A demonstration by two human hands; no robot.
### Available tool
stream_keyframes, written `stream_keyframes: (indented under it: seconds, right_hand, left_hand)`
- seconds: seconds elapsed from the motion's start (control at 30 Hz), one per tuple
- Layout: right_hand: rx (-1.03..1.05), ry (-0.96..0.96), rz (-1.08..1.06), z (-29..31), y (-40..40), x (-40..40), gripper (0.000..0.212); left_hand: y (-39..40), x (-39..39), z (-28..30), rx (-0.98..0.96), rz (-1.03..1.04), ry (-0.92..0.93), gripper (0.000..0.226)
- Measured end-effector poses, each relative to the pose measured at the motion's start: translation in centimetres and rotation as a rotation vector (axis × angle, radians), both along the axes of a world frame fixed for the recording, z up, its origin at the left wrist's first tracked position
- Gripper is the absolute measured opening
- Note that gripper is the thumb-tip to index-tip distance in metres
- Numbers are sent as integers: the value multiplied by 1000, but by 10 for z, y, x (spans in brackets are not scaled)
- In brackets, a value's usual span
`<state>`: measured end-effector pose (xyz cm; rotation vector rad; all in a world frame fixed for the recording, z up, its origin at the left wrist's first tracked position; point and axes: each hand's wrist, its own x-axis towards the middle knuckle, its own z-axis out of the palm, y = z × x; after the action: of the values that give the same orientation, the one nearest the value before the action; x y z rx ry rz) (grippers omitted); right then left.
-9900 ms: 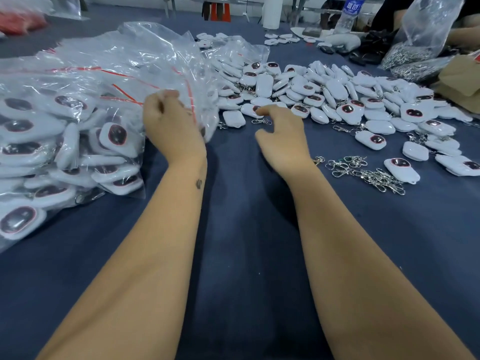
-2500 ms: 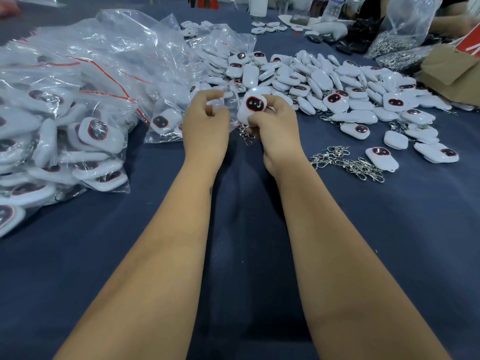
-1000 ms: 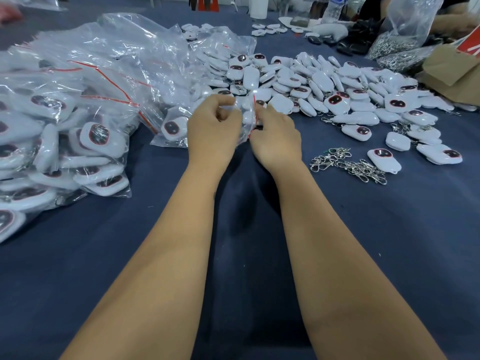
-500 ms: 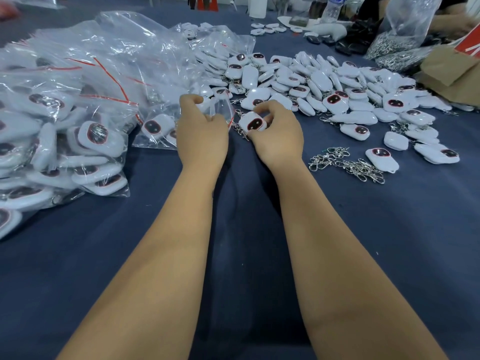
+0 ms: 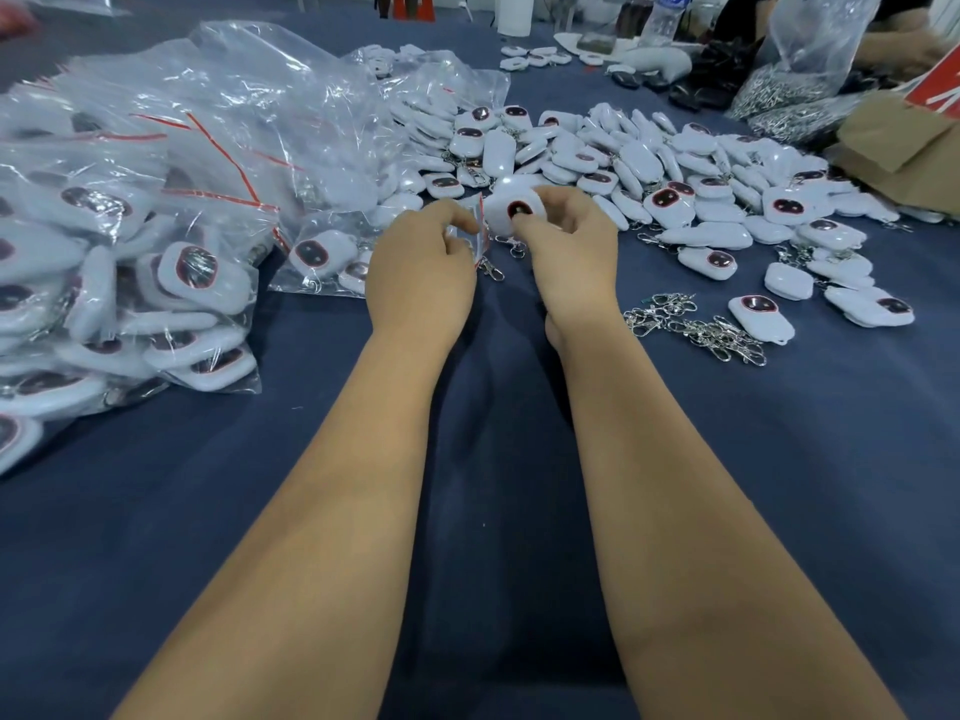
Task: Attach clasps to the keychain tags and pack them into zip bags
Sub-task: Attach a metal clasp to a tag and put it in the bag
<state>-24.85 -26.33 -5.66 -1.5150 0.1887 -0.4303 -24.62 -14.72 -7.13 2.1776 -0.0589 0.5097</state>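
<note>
White keychain tag [image 5: 514,209] with dark red-rimmed oval face, raised just above the frame's centre, pinched in the curled thumb and fingers of the right hand [image 5: 569,252]; silver clasp [image 5: 491,267] dangling from its lower edge, so attaching looks done and bagging looks like the step in hand. Just left of it, touching or nearly so, a small clear zip bag [image 5: 470,233] with a red seal line, pinched at the mouth by the curled fingers of the left hand [image 5: 421,272]. Best done by spreading the mouth wide with the left thumb and forefinger, keeping the red strip clear of the opening, then feeding in the hanging clasp first so it cannot snag on the lip, sliding the tag in flat behind it, and pressing the seal shut from one end to the other. Worth watching: thin slippery film, likely to fold shut if gripped too low. Beyond the hands, across the upper middle and right, a heap of loose white tags [image 5: 649,163] on the dark blue table cloth [image 5: 519,511]; right of centre, a tangle of spare clasps [image 5: 691,324]; filling the left side, piled packed bags [image 5: 130,262]; at upper right, a big clear sack of metal clasps [image 5: 789,90] beside brown cardboard [image 5: 893,148]
</note>
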Motion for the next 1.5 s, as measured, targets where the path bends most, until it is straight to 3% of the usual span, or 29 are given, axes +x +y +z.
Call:
stream_keyframes:
  seconds: [0.2,0.47,0.77,1.07,1.23,1.5]
  right_hand:
    - [143,-32,115,1,1,-2,27]
    - [56,-2,243,-2,3,-2,27]
    - [-3,38,281,-4,2,-1,30]
    - [-53,80,263,-2,4,-1,21]
    - [-65,70,261,-2,4,-1,30]
    - [-73,76,274,-4,4,1,27]
  left_hand:
    - [-2,-1,2,-4,22,67,34]
    - [-3,-2,7,-363,-95,168,22]
    - [-2,1,5,-295,-114,127,16]
    - [-2,-1,7,-333,-123,169,18]
    - [-3,-3,10,-344,-123,178,19]
    - [-3,-5,11,-346,-113,189,20]
